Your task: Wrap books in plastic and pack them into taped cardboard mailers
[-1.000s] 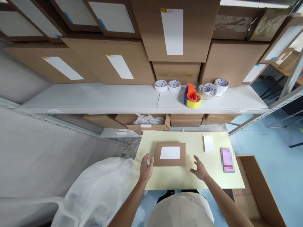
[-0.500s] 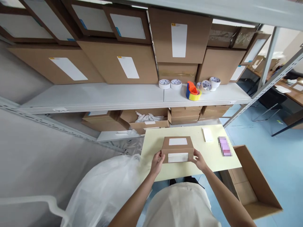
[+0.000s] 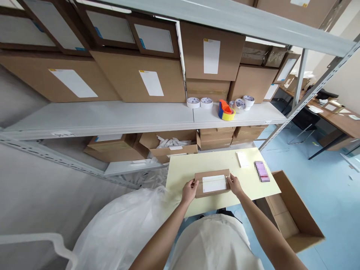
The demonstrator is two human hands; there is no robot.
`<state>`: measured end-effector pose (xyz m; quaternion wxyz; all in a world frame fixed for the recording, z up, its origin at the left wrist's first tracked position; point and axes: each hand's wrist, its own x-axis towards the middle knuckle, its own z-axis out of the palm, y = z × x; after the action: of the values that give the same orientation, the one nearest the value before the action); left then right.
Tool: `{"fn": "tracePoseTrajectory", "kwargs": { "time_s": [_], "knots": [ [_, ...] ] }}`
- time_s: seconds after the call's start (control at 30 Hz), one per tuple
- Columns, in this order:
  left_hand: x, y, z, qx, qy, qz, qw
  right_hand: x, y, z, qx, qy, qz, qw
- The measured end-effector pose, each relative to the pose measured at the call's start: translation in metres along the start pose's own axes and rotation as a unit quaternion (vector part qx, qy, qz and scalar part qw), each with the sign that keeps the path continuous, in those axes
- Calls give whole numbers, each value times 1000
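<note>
Between my two hands is a small brown cardboard box (image 3: pixel 199 190) over the pale yellow table (image 3: pixel 180 165). A white label (image 3: pixel 214 183) covers much of the side facing me. My left hand (image 3: pixel 190 190) grips the box's left end, thumb on the near side. At the right end, my right hand (image 3: pixel 234 183) holds it with the fingers around the edge. Whether the box's underside touches the table I cannot tell. A white pad of paper (image 3: pixel 242 159) and a blurred purple item (image 3: pixel 262 171) lie to the right on the table.
A shelf (image 3: pixel 126 116) behind the table bears large cartons (image 3: pixel 157 80), tape rolls (image 3: pixel 193 102) and an orange-and-blue tape dispenser (image 3: pixel 226 110). An open carton (image 3: pixel 303 210) stands on the floor at right. White plastic sheeting (image 3: pixel 120 228) bulges at the left.
The box has tilted in my hands, so its labelled face now turns up toward me. Both hands moved with it. The camera view has shifted slightly.
</note>
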<state>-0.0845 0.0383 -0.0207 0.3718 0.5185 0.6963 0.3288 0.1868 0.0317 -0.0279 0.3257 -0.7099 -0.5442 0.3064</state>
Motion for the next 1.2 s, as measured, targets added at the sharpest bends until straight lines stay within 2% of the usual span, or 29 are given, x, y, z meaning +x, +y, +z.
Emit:
{"fn": "tracePoseTrajectory", "kwargs": {
  "time_s": [0.13, 0.23, 0.33, 0.47, 0.7, 0.8, 0.93, 1.07, 1.2],
  "knots": [
    [6, 2, 4, 3, 14, 7, 1000, 2, -3, 6, -20, 46, -17, 999],
    [3, 1, 6, 1, 26, 15, 1000, -5, -6, 11, -32, 66, -103, 992],
    [-2, -1, 9, -4, 37, 24, 999, -11, -7, 13, -58, 48, -156, 985],
    [0, 1, 15, -13, 48, 33, 998, -8, -6, 10, -81, 34, -159, 983],
    [17, 14, 31, -20, 63, 36, 997, 11, -3, -7, -107, 0, -170, 980],
    [17, 16, 32, -11, 70, 34, 997, 18, -5, -14, -108, -29, -180, 977],
    [14, 22, 26, 24, 117, 61, 991, 20, -8, -19, -81, -62, -173, 980],
    [13, 46, 26, 87, 142, 97, 981, 24, -5, -28, -41, -77, -176, 981],
    [15, 93, 49, 119, 126, 131, 976, 46, 23, -48, -40, -76, -153, 985]
  ]
}}
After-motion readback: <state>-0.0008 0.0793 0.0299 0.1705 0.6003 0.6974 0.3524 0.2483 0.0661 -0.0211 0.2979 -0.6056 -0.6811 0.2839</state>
